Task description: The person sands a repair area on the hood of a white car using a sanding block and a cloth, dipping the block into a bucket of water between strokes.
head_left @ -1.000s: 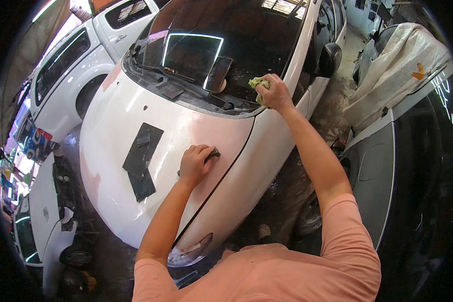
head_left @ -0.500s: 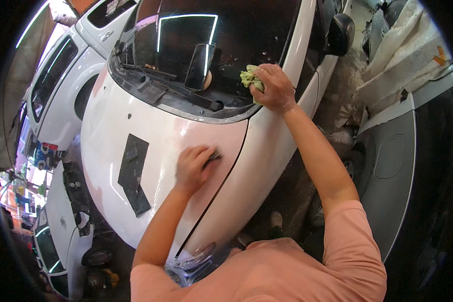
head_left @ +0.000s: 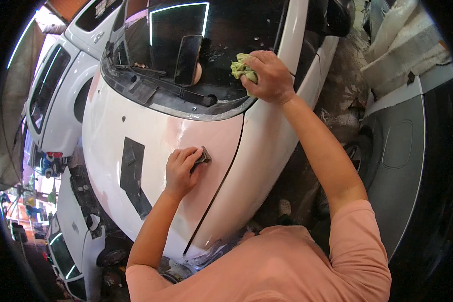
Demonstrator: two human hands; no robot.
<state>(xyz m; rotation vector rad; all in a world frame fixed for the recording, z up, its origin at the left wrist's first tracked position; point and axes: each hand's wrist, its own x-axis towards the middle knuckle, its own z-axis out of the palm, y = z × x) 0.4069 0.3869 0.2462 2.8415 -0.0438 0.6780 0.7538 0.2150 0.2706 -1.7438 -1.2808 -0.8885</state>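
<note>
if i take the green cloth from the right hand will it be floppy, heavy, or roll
The green cloth is probably floppy, since it bunches into folds in the right hand. It is likely light, being thin-looking fabric, though wetness is hard to tell. It seems unlikely to roll, given its crumpled, uneven shape.

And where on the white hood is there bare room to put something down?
The hood is bare between the dark sheets and windshield, except a dark spot, and left of the sheets. Around the left hand, which grips a dark block, it is crowded.
</note>
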